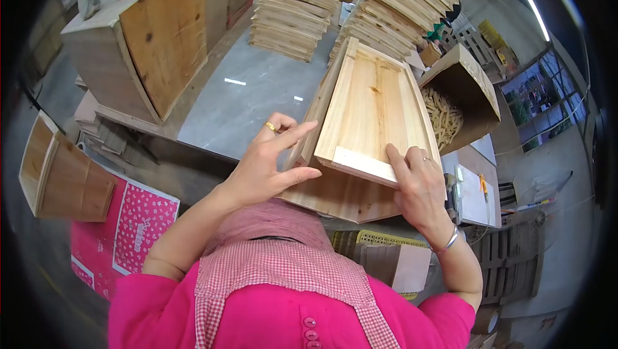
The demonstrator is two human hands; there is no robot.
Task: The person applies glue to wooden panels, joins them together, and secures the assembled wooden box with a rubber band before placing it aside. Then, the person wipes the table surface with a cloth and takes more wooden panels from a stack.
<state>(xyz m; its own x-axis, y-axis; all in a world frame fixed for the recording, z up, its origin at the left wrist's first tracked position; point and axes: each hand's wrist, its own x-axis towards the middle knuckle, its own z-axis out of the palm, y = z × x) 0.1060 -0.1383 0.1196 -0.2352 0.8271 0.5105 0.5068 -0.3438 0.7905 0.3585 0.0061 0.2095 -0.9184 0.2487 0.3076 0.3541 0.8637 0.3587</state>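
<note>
A pale wooden panel [370, 111] with raised strips along its edges sits tilted in front of me. It lies over or within a wooden box [344, 196], whose side boards show at the left and below; how they join is hidden. My right hand [420, 185] grips the near right corner of the panel, fingers on top of its front strip. My left hand [267, 156] is open beside the box's left board, thumb and forefinger spread, their tips at or very near the wood. I cannot tell whether they touch it.
Tall stacks of thin boards [293, 11] stand on the grey tabletop [251, 85]. At the right is a cardboard box [467, 91] of small wooden pieces. A wooden cabinet [164, 33] and a tapered wooden bin [74, 178] are at the left. A yellow basket [380, 238] lies below.
</note>
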